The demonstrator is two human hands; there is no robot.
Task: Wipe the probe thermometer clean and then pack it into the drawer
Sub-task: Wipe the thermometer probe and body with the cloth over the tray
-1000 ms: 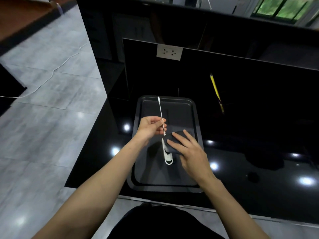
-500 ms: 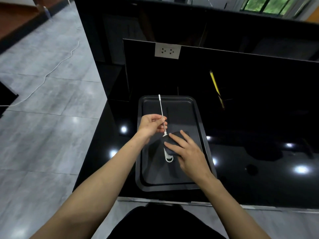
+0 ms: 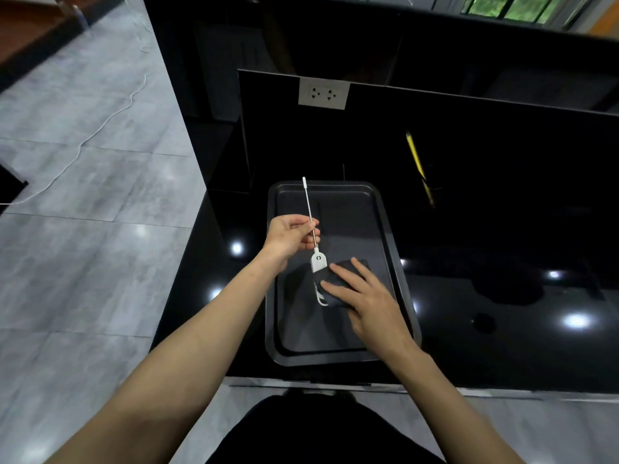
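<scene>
One probe thermometer (image 3: 314, 236) sits dead centre of the frame, held over the upper half of a dark baking tray (image 3: 395, 249). Its thin metal stem points up and slightly left, tip reaching just past the tray's far rim, and its small white head (image 3: 318, 261) hangs at the bottom, with a dark round mark showing on it. The left hand (image 3: 290, 236) pinches the stem partway down, fingers curled round it, thumb on top. Just below and right of the white head lies a dark cloth (image 3: 341, 279), flat on the tray floor, its near-left edge touching or just under the head; which of the two I cannot tell. A white curved mark or cord (image 3: 321, 298) shows along the cloth's left edge. The right hand (image 3: 363, 296) rests on that cloth with fingers straight and spread, pressing down, gripping nothing.

Moving outward: the tray lies on a glossy black countertop (image 3: 502, 313) that throws back bright ceiling lights. In the upper right of the counter a yellow pencil-like stick (image 3: 415, 155) leans along the dark back panel. Above the tray, a white double wall socket (image 3: 323, 93) is set in that panel. Left of the frame, grey floor tiles (image 3: 83, 262) with a thin white cable (image 3: 100, 128) trailing across them. Top right, a strip of window with green outside (image 3: 502, 8).
</scene>
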